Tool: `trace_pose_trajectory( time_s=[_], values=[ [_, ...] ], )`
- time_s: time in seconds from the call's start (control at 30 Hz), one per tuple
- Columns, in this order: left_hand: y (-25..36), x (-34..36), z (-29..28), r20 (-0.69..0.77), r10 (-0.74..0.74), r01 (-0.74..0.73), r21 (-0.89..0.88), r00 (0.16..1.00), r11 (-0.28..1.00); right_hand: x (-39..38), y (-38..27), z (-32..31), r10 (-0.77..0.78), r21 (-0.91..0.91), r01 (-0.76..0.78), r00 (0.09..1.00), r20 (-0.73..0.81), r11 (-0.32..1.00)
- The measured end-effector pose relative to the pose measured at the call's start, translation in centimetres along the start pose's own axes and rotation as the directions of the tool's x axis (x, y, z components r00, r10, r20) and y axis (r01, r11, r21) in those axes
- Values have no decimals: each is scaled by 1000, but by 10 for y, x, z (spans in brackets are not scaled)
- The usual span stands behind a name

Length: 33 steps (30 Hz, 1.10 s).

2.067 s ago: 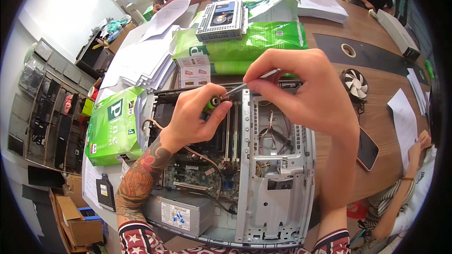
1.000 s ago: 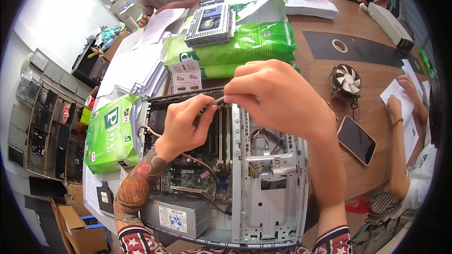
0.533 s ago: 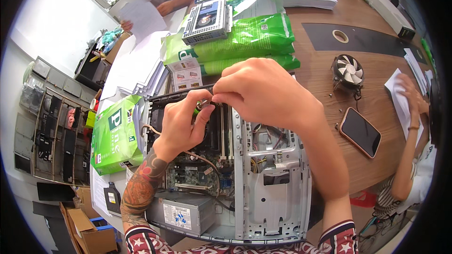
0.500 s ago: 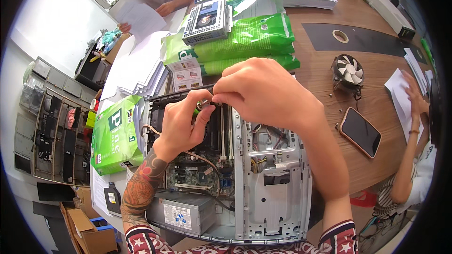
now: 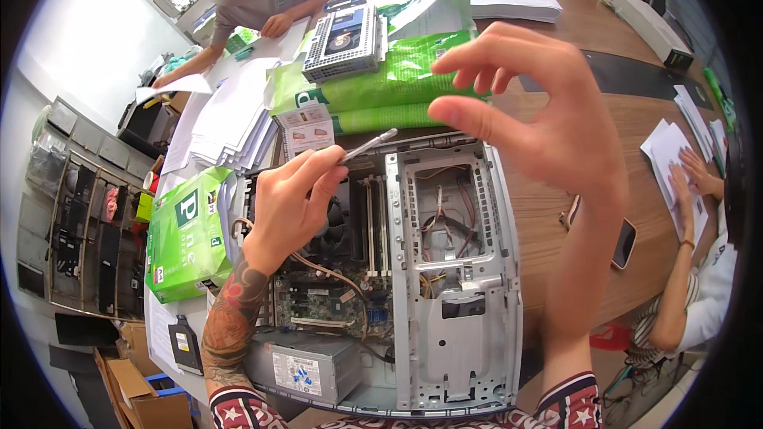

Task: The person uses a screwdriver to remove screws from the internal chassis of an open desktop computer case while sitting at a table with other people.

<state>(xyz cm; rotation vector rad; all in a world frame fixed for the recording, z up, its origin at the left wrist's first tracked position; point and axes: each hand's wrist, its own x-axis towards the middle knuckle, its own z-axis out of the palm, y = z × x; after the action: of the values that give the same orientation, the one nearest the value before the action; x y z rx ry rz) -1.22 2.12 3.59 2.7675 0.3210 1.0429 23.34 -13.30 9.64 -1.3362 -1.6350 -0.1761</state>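
My left hand (image 5: 290,202) is closed, pinching a thin, pale, shiny stick (image 5: 369,145) with a wider far end; I cannot make out its exact kind. It hovers over the far part of an open desktop computer case (image 5: 404,286). Below it are a dark cooler area, memory slots (image 5: 375,226) and a green motherboard (image 5: 330,302). A power supply (image 5: 306,369) fills the near left corner, and a metal bracket frame (image 5: 449,349) runs along the right. My right hand (image 5: 532,103) is raised beyond the case's far right corner, empty, with thumb and fingers apart.
A drive cage (image 5: 343,41) sits on green paper packs (image 5: 397,103) behind the case. Another green pack (image 5: 191,238) stands left. The phone (image 5: 625,242) is partly behind my right forearm. A person sits far left; another person's hands (image 5: 690,175) rest on papers at right.
My right hand has left the left hand, rising to the right and opening; it now hides the cooler fan. The stick in my left hand now shows. The person far left has reached sideways with paper.
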Motion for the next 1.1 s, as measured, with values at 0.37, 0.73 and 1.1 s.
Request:
trace_pose_trajectory(
  time_s=[0.37, 0.73, 1.1],
  values=[
    [0, -18, -10, -48, -91, 92, 13, 995, 996, -6, -7, 6, 21, 94, -35, 989, 146, 995],
    [7, -14, 5, 107, 8, 14, -203, 994, 979, -7, -27, 39, -17, 163, -60, 900, 436, 985],
    [13, -10, 7, 188, -31, 58, -139, 982, 989, -14, -25, 40, 127, -116, -80, 861, 493, 990]
  ],
)
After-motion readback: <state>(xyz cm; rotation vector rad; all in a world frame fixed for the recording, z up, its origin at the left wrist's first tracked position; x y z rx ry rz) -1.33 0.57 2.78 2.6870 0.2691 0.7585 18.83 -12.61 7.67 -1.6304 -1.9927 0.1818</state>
